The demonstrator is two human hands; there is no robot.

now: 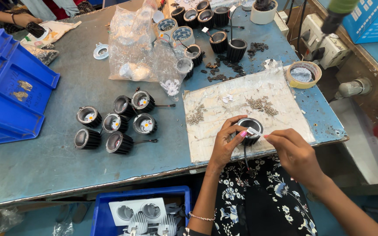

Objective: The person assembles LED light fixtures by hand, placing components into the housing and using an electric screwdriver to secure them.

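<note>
My left hand (226, 142) grips a black finned round lamp housing (250, 130) near the table's front edge, over a worn white work mat (224, 109). My right hand (290, 150) pinches a small white part at the housing's rim. A black wire hangs from the housing toward my lap. Two small piles of screws (262, 105) (195, 116) lie on the mat.
Several black lamp housings (117, 122) sit grouped left of the mat, and more (211, 26) stand at the back with clear plastic bags (141, 48). A tape roll (303, 74) lies right. Blue bins (9, 91) are at left, another blue bin (141, 212) sits under the table. Another person's arm (9, 17) is far left.
</note>
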